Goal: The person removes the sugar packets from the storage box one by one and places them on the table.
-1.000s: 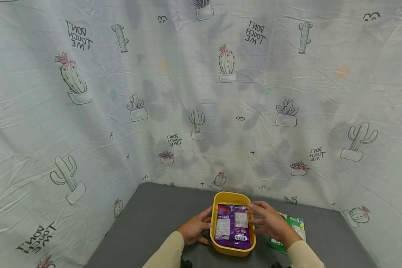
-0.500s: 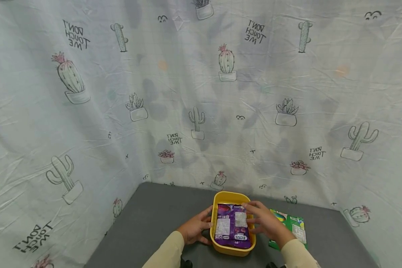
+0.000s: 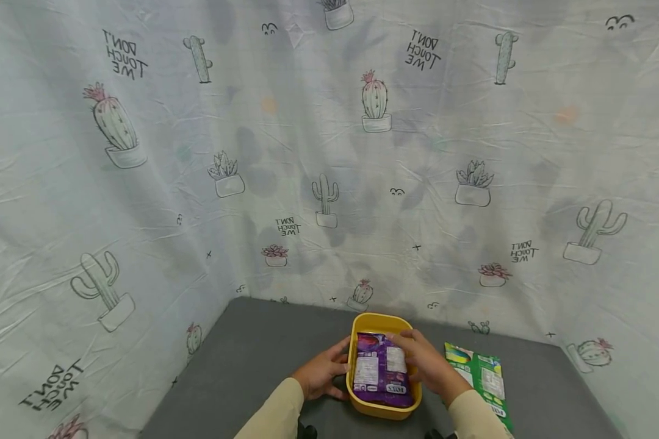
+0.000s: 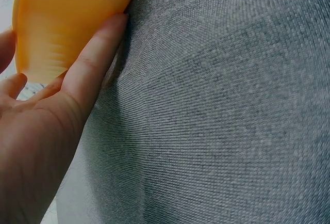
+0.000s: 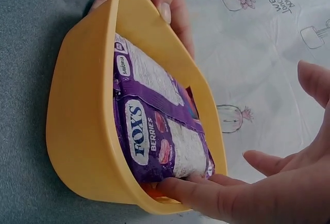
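Note:
A yellow plastic box (image 3: pixel 381 410) stands on the grey table, holding a purple Fox's Berries candy bag (image 3: pixel 381 372) that lies back side up. My left hand (image 3: pixel 323 371) rests against the box's left wall, its fingers fairly straight along the outside; the left wrist view shows fingers (image 4: pixel 93 59) on that wall. Over the right rim, my right hand (image 3: pixel 424 361) reaches in. Its fingertips (image 5: pixel 178 188) touch the candy bag's edge in the right wrist view, while the thumb stands well apart. Something orange (image 5: pixel 150 189) shows under the bag, mostly hidden.
A green Fox's candy bag (image 3: pixel 483 378) lies on the table (image 3: pixel 274 329) right of the box, partly covered by my right forearm. A white curtain printed with cacti (image 3: pixel 335 256) hangs behind the table and along both sides.
My right hand has moved left, from the box's right rim to over the purple candy bag. More of the green bag shows now. My left hand and the box have stayed in place.

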A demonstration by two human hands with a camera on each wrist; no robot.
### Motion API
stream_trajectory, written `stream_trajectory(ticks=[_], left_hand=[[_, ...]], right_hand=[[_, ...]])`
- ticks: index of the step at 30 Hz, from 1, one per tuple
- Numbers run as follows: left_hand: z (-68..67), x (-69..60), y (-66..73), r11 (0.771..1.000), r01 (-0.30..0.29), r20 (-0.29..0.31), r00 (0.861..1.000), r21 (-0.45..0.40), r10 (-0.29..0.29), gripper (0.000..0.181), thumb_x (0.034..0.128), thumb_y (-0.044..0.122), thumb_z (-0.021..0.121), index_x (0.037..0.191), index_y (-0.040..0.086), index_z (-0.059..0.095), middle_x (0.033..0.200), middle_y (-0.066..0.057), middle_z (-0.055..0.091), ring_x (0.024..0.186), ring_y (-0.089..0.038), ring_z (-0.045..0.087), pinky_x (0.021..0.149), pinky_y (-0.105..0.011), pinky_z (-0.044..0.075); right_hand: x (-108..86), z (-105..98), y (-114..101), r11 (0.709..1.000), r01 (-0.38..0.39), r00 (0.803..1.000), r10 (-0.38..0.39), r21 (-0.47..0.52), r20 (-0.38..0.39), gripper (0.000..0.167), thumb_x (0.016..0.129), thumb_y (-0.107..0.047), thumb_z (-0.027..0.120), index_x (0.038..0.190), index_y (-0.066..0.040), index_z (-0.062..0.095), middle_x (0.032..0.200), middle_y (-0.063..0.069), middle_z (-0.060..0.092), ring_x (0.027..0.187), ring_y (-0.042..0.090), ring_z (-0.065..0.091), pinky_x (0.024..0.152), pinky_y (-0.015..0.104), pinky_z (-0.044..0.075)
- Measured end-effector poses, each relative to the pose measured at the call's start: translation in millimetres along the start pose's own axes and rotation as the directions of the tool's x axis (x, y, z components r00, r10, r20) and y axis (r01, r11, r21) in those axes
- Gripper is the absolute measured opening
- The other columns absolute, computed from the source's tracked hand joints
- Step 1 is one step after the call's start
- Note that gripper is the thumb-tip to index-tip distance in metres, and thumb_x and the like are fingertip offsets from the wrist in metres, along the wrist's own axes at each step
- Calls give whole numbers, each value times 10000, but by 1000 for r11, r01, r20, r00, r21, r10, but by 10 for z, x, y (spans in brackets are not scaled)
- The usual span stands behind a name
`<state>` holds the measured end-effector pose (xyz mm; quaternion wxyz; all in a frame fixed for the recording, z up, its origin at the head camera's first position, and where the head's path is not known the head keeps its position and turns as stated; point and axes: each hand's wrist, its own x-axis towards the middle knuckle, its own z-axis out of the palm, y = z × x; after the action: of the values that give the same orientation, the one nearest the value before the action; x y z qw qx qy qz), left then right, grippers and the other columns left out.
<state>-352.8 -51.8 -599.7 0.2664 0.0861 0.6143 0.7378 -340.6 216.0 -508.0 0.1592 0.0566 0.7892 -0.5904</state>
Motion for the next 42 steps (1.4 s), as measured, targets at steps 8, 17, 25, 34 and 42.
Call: stream_trajectory(ticks=[8,17,25,34,42], left_hand=[[-10,4,-10,1000,-3,0,1000,4,3,752,1114,103,637,1758,227,269,1640,-229,453,1382,-446,507,826,-703,585],[-18,-9,-10,1000,3,6,1000,-9,-3,756,1111,103,640,1758,213,264,1631,-223,463,1371,-440,511,835,-701,585],[-20,3,-13,1000,4,12,1000,-14,-4,762,1116,106,634,1763,221,248,1645,-228,442,1374,-440,508,838,-705,581],[-32,10,-31,1000,0,25,1000,-20,1,774,1117,105,632,1767,215,225,1666,-235,410,1376,-441,507,846,-716,573],[-23,3,-17,1000,3,20,1000,-18,-3,757,1119,116,635,1762,224,250,1665,-218,422,1361,-426,524,848,-695,585]], right_hand=[[25,43,27,1000,9,1000,-8,18,-19,1032,974,-639,743,1586,54,282,1518,391,417,1362,624,450,975,735,508],[89,48,101,1000,26,999,-26,-11,-41,873,1020,-457,769,1618,22,349,1381,309,550,1032,396,638,900,539,601],[125,105,162,996,71,997,-70,50,-23,874,1020,-175,787,1658,20,221,1503,406,427,1203,501,639,925,638,582],[167,122,216,993,50,998,-47,106,-29,877,1003,-40,775,1644,93,191,1430,390,506,1108,464,692,858,585,620],[190,132,236,994,71,996,-66,87,-56,882,956,57,775,1638,30,216,1351,374,533,1049,434,710,826,577,629]])
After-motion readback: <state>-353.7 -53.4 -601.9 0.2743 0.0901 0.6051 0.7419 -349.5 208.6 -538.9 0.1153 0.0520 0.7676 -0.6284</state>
